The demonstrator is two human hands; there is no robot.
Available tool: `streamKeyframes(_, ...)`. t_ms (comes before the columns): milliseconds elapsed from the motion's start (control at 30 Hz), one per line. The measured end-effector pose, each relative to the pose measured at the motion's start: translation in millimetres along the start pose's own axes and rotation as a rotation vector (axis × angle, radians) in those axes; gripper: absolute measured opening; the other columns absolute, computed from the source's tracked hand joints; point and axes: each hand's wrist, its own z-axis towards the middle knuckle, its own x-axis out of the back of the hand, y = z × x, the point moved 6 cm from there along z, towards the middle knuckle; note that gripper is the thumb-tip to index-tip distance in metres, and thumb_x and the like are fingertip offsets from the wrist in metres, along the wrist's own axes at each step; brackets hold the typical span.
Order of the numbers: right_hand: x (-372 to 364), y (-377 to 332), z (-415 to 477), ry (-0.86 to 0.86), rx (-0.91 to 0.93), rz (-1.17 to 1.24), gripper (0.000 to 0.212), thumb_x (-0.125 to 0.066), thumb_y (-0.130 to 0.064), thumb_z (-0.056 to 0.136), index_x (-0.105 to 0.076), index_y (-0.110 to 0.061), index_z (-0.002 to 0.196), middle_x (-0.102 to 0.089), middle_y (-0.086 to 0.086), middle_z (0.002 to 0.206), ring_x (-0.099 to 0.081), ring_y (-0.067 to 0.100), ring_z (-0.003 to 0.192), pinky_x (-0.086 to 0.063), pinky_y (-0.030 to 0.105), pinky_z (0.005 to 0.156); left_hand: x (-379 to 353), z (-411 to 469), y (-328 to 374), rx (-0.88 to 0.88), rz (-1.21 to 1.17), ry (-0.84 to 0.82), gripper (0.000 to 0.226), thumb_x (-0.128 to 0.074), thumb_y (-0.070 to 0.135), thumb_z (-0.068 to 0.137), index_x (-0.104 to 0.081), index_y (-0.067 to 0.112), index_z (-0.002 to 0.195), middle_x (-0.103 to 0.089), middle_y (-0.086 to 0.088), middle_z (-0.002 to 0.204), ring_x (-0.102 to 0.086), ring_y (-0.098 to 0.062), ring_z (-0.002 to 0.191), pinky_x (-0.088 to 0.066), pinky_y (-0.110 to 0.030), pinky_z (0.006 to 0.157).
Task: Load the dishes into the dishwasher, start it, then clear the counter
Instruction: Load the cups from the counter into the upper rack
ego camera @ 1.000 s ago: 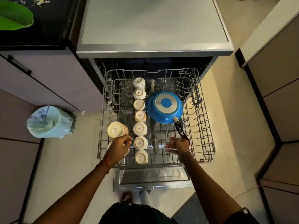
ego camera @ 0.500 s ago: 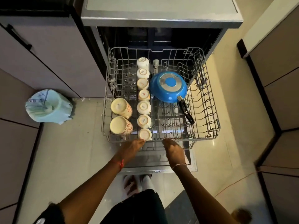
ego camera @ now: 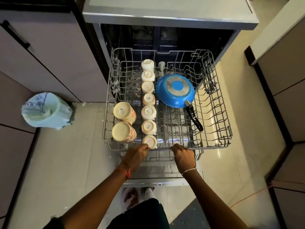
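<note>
At the dishwasher [ego camera: 170, 37], 12 o'clock from my viewpoint: the loaded rack [ego camera: 212, 146] stands pulled out, and I have both hands on its front rail. My left hand [ego camera: 137, 154] curls its fingers over the wire at 6 o'clock, right by the nearest of seven upturned cups [ego camera: 148, 111]. Whether it touches that cup I cannot tell. My right hand [ego camera: 184, 155] grips the same rail toward 5 o'clock. Two patterned mugs [ego camera: 124, 113] lie at 8 o'clock. A blue pan [ego camera: 175, 90] sits bottom-up at 1 o'clock. I judge the wire frame stiff but the load loose. The ceramic is fragile and free to knock, and the pan adds weight on the right. The front rail, a hand either side of centre, looks the safest hold.
</note>
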Motion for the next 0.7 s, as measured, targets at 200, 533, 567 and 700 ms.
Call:
streamKeyframes(200,5,3,17,0.099,0.056,-0.032,0.012,-0.058,-0.011,0.062,-0.066,-0.020,0.058,-0.059,-0.005,0.054,-0.055,0.010,0.040,-0.027,0.011,0.035,15,10,-3,-0.025,0.032,0.078,0.035,-0.080,-0.007,0.057,-0.071,0.002,0.090,-0.070,-0.010,0.082,-0.068,-0.022,0.067,-0.056,-0.027,0.048)
streamKeyframes(533,14,35,116,0.223,-0.043,-0.034,0.035,-0.086,0.002,0.039,-0.066,-0.015,0.063,-0.064,-0.001,0.067,-0.062,0.018,0.060,-0.043,0.022,0.039,41,101,-40,0.043,0.119,0.251,0.028,-0.080,-0.008,0.056,-0.071,0.004,0.080,-0.067,-0.007,0.078,-0.064,-0.022,0.070,-0.055,-0.028,0.052)
streamKeyframes(567,13,37,127,0.217,-0.053,-0.033,0.037,-0.087,0.002,0.039,-0.065,-0.014,0.065,-0.064,0.001,0.069,-0.062,0.020,0.062,-0.046,0.025,0.041,44,109,-47,0.073,0.142,0.273,0.026,-0.079,-0.009,0.057,-0.070,0.003,0.078,-0.066,-0.009,0.078,-0.063,-0.024,0.070,-0.054,-0.030,0.052)
streamKeyframes(700,16,55,162,0.245,-0.268,0.188,0.035,-0.086,-0.011,0.055,-0.061,-0.006,0.078,-0.065,0.008,0.077,-0.062,0.026,0.067,-0.049,0.028,0.044,53,130,-87,0.419,0.044,0.402,0.019,-0.077,0.004,0.068,-0.061,0.003,0.079,-0.063,-0.013,0.078,-0.061,-0.028,0.068,-0.051,-0.033,0.053)
